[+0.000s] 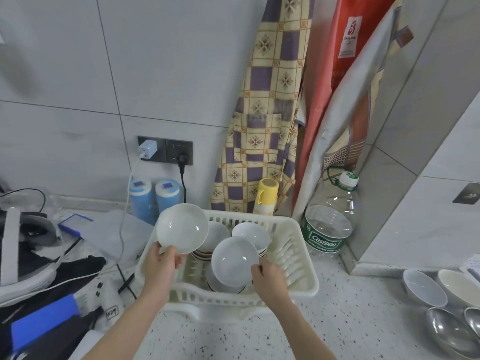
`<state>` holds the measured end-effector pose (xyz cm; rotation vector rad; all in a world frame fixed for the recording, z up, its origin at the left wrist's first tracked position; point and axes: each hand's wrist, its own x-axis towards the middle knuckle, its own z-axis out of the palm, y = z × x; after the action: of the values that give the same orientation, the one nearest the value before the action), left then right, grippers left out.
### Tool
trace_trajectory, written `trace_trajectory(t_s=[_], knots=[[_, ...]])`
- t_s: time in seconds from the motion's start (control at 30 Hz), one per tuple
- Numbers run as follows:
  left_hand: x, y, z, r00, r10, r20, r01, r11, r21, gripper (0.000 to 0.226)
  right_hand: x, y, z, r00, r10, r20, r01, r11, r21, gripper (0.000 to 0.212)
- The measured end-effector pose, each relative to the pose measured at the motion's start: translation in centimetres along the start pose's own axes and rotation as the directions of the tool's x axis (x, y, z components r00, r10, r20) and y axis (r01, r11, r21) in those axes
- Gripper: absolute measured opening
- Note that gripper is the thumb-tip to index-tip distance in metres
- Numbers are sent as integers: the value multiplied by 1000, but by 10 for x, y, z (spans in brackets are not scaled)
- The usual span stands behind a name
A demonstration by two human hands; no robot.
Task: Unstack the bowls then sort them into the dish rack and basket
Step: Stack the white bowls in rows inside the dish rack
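A cream plastic dish rack (298,255) stands on the speckled counter and holds several white bowls. My left hand (162,263) grips the lower rim of a white bowl (181,227), lifted and tilted above the rack's left side. My right hand (267,278) holds the right edge of another white bowl (233,261), which stands tilted on a stack inside the rack. Behind them two more white bowls (250,235) sit in the rack, one on a stack with brown-striped rims. No basket can be made out.
At the right counter edge lie white bowls (423,288) and metal bowls (449,331). A large water bottle (330,224) and a yellow cup (266,196) stand behind the rack. Cables, blue canisters (153,198), a headset and dark gear crowd the left.
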<state>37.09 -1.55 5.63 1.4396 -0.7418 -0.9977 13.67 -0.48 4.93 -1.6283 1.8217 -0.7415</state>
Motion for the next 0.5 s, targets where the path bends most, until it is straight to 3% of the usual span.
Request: trace_trajectory(t_s=[0.5], knots=[[10, -21, 8, 995, 84, -58, -85, 996, -9, 23, 2, 8, -1, 997, 51, 54, -52, 999, 8, 20]])
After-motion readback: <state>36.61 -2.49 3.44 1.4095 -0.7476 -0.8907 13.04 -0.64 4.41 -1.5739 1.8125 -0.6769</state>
